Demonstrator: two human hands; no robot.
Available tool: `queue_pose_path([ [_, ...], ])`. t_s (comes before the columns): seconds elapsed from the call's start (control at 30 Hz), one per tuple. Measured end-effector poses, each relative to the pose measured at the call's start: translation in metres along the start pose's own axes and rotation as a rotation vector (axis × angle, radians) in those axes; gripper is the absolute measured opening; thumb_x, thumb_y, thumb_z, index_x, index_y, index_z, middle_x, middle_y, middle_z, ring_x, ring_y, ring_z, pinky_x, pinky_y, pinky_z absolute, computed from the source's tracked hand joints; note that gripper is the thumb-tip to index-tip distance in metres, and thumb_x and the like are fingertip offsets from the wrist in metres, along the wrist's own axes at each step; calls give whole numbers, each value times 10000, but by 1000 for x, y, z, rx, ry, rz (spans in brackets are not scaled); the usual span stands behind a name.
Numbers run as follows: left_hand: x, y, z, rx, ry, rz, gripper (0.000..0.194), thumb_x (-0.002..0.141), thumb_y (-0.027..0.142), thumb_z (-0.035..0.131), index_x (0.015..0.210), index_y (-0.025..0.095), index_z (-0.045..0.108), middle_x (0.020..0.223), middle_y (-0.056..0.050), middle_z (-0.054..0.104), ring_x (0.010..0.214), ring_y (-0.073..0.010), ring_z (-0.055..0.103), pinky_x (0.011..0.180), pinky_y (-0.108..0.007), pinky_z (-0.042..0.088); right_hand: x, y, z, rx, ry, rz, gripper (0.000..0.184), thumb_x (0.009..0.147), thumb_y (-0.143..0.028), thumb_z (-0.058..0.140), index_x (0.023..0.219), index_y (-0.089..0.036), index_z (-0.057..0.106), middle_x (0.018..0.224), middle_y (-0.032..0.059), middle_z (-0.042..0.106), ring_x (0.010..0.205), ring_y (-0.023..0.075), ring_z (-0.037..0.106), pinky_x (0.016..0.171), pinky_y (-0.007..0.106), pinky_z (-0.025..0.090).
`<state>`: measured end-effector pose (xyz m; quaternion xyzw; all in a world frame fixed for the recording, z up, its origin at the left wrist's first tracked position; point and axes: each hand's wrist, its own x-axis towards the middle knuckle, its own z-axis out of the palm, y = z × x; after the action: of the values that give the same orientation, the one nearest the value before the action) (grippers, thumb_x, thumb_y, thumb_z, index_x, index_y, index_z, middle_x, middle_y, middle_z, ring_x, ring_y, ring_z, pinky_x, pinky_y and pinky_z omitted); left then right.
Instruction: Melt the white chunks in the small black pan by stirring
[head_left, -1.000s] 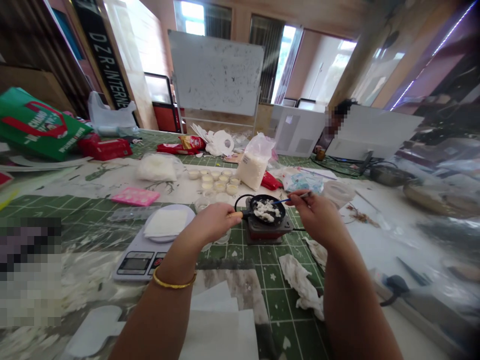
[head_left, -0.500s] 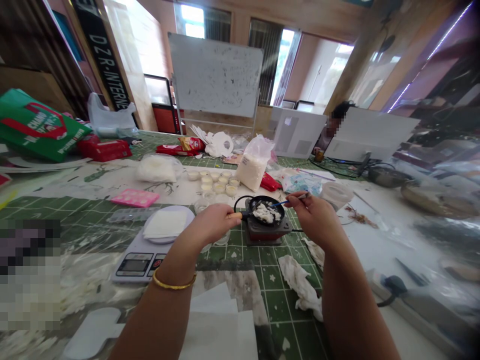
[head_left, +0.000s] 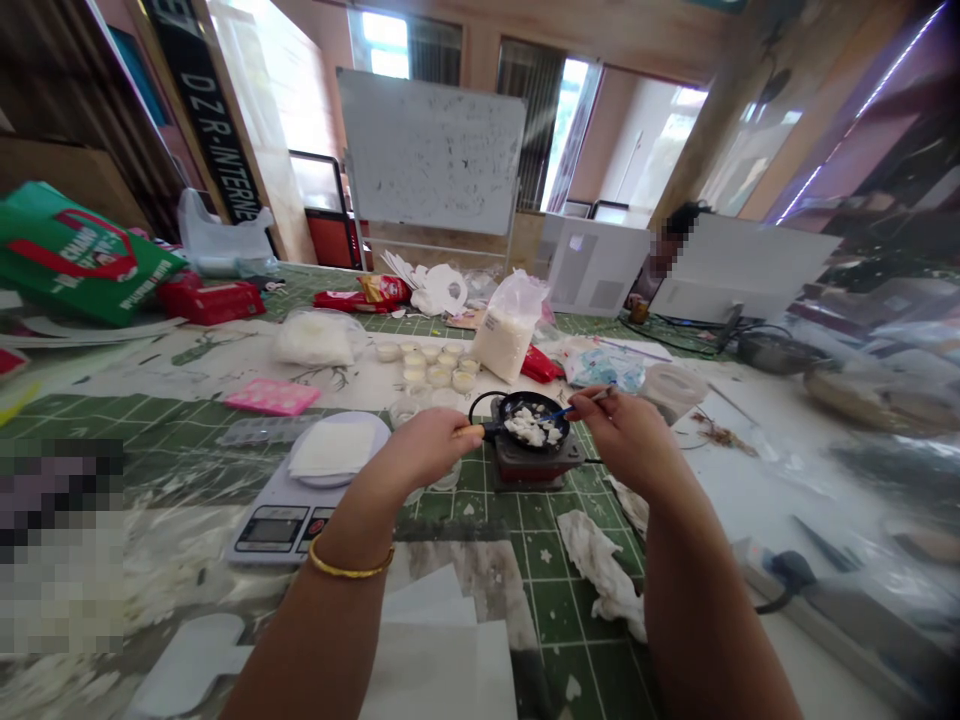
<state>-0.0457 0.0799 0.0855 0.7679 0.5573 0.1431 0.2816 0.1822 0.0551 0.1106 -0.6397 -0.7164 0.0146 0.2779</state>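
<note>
My left hand (head_left: 431, 447) is closed around the wooden handle of a small black frying pan (head_left: 511, 402). The pan rests on a small dark hot plate (head_left: 531, 472). White lumps (head_left: 534, 428) lie in the pan, looking like wax pieces. In a pinch, my right hand (head_left: 621, 425) holds a thin stick with a blue shaft (head_left: 561, 411), its tip among the lumps. Behind the pan stand several small clear cups with pale filling (head_left: 439, 376). A standing plastic bag of white granules (head_left: 506, 335) is just beyond the hot plate.
A kitchen scale (head_left: 274, 528) bearing white sheets stands to the left, near a pink mould (head_left: 273, 396). Crumpled tissue (head_left: 596, 565) lies right of centre, and a power strip (head_left: 847, 620) at the right. A co-worker sits behind a monitor (head_left: 742, 270).
The stick's tip has shifted slightly left and down into the white lumps, which have moved a little. My left hand keeps its hold on the pan.
</note>
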Motion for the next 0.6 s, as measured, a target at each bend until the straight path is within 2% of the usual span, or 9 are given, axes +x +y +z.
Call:
queue_pose_path([
  [0.07,0,0,0,-1,-1,4,393,764,519,386,669,173,546,595,-11,553,501,-118,463,452,-236,261,-1,1,2,56,74,-31,308,854,-358,374,839,-208,643,876,30,689,832,188,606,779,312,377],
  [0.23,1,-1,1,14,-3,-10,400,773,525,365,698,182,558,593,-11,562,502,-126,468,457,-242,266,-1,-1,6,35,-36,-41,290,848,-348,385,788,-215,636,808,26,692,795,192,611,761,316,375],
  [0.37,2,-2,1,26,1,4,398,770,524,368,683,181,550,599,-12,564,502,-124,468,462,-244,269,1,-4,10,57,54,-42,271,852,-346,382,864,-215,620,852,26,693,828,191,610,768,311,375],
  [0.5,2,-3,1,18,7,8,408,766,531,368,710,181,571,618,-18,573,512,-127,472,469,-247,280,2,-5,11,5,-31,-24,261,844,-320,390,862,-214,627,800,34,692,830,204,611,770,321,374],
  [0.6,1,-2,1,19,-1,9,413,767,535,364,696,180,563,617,-19,571,512,-128,472,469,-248,283,1,-5,8,-28,5,-37,279,851,-309,371,829,-212,632,828,35,686,831,201,605,766,315,370],
])
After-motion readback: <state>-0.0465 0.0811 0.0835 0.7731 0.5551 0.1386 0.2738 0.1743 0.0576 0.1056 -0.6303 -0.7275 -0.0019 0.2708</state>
